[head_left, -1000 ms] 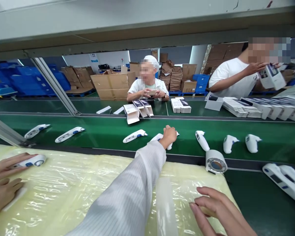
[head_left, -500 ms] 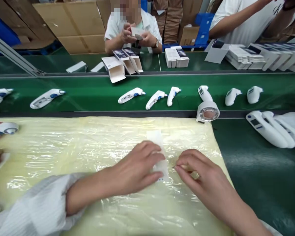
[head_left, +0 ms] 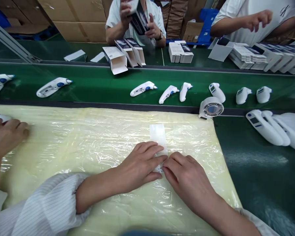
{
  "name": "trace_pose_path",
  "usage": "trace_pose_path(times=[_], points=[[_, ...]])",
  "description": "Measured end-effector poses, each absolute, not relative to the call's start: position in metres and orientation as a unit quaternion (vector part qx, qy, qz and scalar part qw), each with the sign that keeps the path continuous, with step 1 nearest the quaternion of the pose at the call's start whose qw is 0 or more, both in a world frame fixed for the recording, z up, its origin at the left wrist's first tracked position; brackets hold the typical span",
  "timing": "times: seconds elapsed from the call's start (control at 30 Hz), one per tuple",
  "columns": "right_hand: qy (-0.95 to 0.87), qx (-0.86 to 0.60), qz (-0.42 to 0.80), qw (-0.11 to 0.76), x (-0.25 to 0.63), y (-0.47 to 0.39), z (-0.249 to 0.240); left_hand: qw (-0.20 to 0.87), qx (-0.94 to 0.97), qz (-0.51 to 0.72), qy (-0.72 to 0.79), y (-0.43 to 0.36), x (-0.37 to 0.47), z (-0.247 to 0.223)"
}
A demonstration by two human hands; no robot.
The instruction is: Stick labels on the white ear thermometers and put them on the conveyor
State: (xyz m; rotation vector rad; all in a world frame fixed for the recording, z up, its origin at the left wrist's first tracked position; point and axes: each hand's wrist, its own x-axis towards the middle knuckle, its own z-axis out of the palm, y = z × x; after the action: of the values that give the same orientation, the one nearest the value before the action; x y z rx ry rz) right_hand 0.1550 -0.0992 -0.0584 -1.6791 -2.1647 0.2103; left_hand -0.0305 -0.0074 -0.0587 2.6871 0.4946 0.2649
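Note:
A narrow white sheet (head_left: pixel 158 133) with small dark dots at its lower end lies on yellowish clear plastic film (head_left: pixel 88 137). My left hand (head_left: pixel 140 167) rests across the sheet, its fingers stretched out and holding it against the film. At the sheet's lower right edge, the thumb and forefinger of my right hand (head_left: pixel 186 182) are pinched together, close to my left fingertips. Whatever is in that pinch is too small or hidden to make out.
White handheld devices with blue tips (head_left: pixel 144 88) lie along the green conveyor (head_left: pixel 100 82). A small round fan (head_left: pixel 211 107) stands at its near edge. More white devices (head_left: pixel 267 127) lie right. A co-worker's hand (head_left: pixel 7 134) is at left; people handle boxes (head_left: pixel 180 51) opposite.
My right hand has moved left to the sheet's lower edge, beside my left fingers. A co-worker's hand now reaches over the film at left. The person opposite has raised a dark box.

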Motion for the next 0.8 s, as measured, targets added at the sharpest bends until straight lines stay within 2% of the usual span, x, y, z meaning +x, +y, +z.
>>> trace_pose_path(times=[0.57, 0.8], points=[[-0.765, -0.593, 0.091, 0.234, 0.1495, -0.1, -0.0629, 0.204, 0.957, 0.106, 0.18, -0.0076, -0.0289, -0.0601], [-0.767, -0.593, 0.061, 0.236, 0.1478, -0.0997, -0.0659, 0.201, 0.956, 0.115, 0.182, -0.009, -0.0294, -0.0608]])
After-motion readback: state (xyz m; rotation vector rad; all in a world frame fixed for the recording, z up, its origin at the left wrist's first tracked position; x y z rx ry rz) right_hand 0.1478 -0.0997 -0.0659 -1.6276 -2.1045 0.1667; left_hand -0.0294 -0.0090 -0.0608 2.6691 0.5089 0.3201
